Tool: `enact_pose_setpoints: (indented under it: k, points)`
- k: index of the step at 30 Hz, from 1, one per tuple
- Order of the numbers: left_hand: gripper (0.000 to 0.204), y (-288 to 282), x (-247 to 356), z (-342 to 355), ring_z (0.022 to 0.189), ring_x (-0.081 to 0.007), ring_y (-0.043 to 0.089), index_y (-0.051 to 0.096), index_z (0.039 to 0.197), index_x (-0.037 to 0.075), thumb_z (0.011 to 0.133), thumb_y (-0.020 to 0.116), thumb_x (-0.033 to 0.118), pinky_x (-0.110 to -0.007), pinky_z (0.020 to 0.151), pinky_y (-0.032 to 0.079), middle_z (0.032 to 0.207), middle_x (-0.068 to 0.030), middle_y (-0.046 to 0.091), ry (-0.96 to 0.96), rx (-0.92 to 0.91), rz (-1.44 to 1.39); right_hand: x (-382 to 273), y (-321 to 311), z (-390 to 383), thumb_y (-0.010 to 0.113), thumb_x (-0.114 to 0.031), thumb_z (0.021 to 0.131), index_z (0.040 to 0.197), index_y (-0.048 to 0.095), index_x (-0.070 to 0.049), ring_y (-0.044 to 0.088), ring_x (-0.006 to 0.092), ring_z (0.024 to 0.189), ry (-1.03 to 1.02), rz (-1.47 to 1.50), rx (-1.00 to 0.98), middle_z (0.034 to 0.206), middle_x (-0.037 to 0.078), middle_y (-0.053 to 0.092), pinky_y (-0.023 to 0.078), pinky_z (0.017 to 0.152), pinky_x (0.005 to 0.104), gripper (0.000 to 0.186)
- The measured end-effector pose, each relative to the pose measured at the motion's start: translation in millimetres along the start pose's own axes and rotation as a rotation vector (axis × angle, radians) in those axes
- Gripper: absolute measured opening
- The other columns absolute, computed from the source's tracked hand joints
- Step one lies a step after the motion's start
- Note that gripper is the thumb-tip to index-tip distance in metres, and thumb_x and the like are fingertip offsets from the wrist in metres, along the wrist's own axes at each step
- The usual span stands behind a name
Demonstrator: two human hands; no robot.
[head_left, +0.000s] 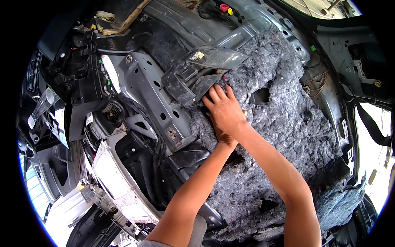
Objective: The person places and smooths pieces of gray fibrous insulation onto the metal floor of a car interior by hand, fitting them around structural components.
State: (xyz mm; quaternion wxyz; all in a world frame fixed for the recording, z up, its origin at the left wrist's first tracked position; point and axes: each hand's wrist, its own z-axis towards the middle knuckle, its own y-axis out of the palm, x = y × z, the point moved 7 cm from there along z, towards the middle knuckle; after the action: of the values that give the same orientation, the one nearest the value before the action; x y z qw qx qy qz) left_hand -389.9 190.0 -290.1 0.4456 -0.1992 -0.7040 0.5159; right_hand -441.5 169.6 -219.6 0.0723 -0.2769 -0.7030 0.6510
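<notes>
Thick grey fibrous felt padding (296,123) covers the car's floor in front of me, with torn holes in it. My right hand (225,109) lies back upward at the padding's left edge, its fingers spread and bent down beside a black plastic trim piece (197,82). Beneath it is my left hand (222,135), mostly covered, so its fingers do not show. Both wrists are close together, the right forearm crossing over from the right. Whether either hand grips the padding's edge cannot be made out. A small red bit (224,77) shows near the right fingertips.
Left of the hands runs a grey metal crossmember (152,86) with round holes. Nearer lies a white-faced, worn metal bracket (119,177) among black ducts and wiring. Loose brown wires (320,84) lie by the right sill. Red and yellow connectors (224,7) sit at the far end.
</notes>
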Motion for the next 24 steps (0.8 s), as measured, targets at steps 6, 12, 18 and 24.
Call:
enact_pose_setpoints:
  k: [6, 12, 18, 24]
  points:
    - [0.074, -28, 13, 7, 0.147, -0.0455, 0.022, 0.031, 0.153, 0.004, 0.098, 0.047, 0.052, -0.058, 0.115, 0.023, 0.159, -0.0269, 0.024, 0.122, 0.11, 0.085, 83, -41, -26, 0.066, -0.032, 0.089, 0.135, 0.055, -0.009, 0.035, 0.0318, 0.143, 0.136, -0.028, 0.381, 0.149, 0.014, 0.045, 0.025, 0.118, 0.0533, 0.052]
    - [0.073, -24, 28, 8, 0.148, -0.0451, 0.02, 0.028, 0.155, 0.004, 0.1, 0.046, 0.049, -0.055, 0.115, 0.024, 0.159, -0.0256, 0.022, 0.153, 0.099, 0.118, 174, -17, -11, 0.061, -0.04, 0.093, 0.134, 0.056, -0.01, 0.04, 0.0344, 0.139, 0.302, -0.031, 0.437, 0.148, 0.015, 0.046, 0.032, 0.114, 0.0475, 0.051]
    - [0.072, -18, 35, 7, 0.147, -0.0458, 0.021, 0.028, 0.154, 0.004, 0.101, 0.045, 0.049, -0.057, 0.114, 0.026, 0.159, -0.0268, 0.022, 0.176, 0.087, 0.142, 189, -24, -10, 0.057, -0.046, 0.096, 0.132, 0.059, -0.009, 0.049, 0.0352, 0.13, 0.28, 0.068, 0.374, 0.143, 0.018, 0.051, 0.043, 0.105, 0.0433, 0.052]
    - [0.071, -28, 21, 9, 0.147, -0.0456, 0.019, 0.027, 0.154, 0.002, 0.101, 0.044, 0.046, -0.056, 0.115, 0.025, 0.159, -0.0273, 0.021, 0.166, 0.089, 0.176, 157, -81, -22, 0.062, -0.033, 0.094, 0.143, 0.047, -0.007, 0.036, 0.0343, 0.143, 0.246, 0.0, 0.58, 0.152, 0.018, 0.04, 0.028, 0.119, 0.0463, 0.058]
